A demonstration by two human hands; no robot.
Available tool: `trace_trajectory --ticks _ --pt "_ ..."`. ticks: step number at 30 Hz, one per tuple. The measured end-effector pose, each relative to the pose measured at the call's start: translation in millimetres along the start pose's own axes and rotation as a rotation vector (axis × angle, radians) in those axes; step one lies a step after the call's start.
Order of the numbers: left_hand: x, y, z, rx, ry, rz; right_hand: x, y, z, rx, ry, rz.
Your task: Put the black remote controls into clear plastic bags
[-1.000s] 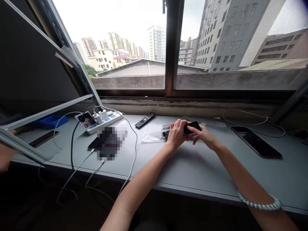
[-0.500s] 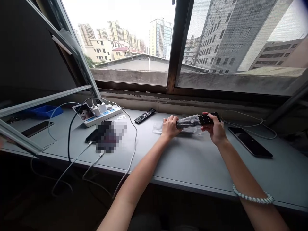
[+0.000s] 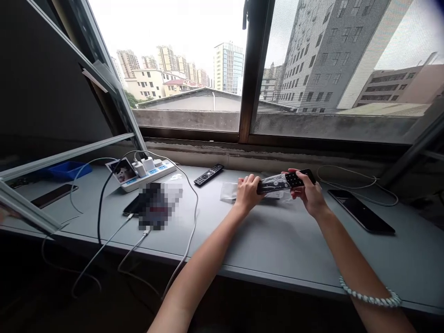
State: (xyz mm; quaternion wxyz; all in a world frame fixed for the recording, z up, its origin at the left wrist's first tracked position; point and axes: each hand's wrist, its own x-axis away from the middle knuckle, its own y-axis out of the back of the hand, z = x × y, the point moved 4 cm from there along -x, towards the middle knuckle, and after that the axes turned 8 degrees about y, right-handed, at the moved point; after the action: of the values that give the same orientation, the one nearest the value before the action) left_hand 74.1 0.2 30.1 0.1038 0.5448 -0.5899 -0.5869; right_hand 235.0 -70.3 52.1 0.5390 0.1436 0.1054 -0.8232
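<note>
Between my hands is a black remote control (image 3: 294, 180), its left part covered by a clear plastic sleeve (image 3: 274, 183) and its right part bare. My left hand (image 3: 247, 190) is closed round the sleeved end. At the bare end, my right hand (image 3: 310, 190) grips the remote, with the thumb on top and fingers beneath. More clear plastic (image 3: 228, 192) lies on the table under and beside the left hand; what is beneath the held remote is partly hidden. A second black remote (image 3: 208, 175) lies on the table further back and to the left.
A dark phone (image 3: 362, 212) lies on the table (image 3: 277, 249) at right, near a loose white cable (image 3: 357, 167). On the left are a white power strip (image 3: 149, 175) with plugs, a partly blurred phone (image 3: 137, 203), trailing cables, a blue tray (image 3: 69, 171) and a metal frame (image 3: 69, 150).
The camera view has tilted up slightly, so the scene sits lower. Both hands keep hold of the remote and its sleeve, with the remote's tilt changed only slightly.
</note>
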Motion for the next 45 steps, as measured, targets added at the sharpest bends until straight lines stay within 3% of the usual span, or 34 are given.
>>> trace_trajectory --ticks 10,27,37,45 --pt "2 1.4 -4 0.005 0.015 0.032 10 -17 -1 0.029 -0.010 0.090" --pt "1 7.5 -14 0.068 0.017 -0.087 7 -40 -5 -0.064 -0.003 0.197" --pt "3 8.1 -17 0.153 -0.032 -0.064 8 -47 -10 -0.098 -0.073 0.258" --pt "0 3.0 -9 0.065 0.045 -0.099 9 -41 -3 -0.026 0.019 0.127"
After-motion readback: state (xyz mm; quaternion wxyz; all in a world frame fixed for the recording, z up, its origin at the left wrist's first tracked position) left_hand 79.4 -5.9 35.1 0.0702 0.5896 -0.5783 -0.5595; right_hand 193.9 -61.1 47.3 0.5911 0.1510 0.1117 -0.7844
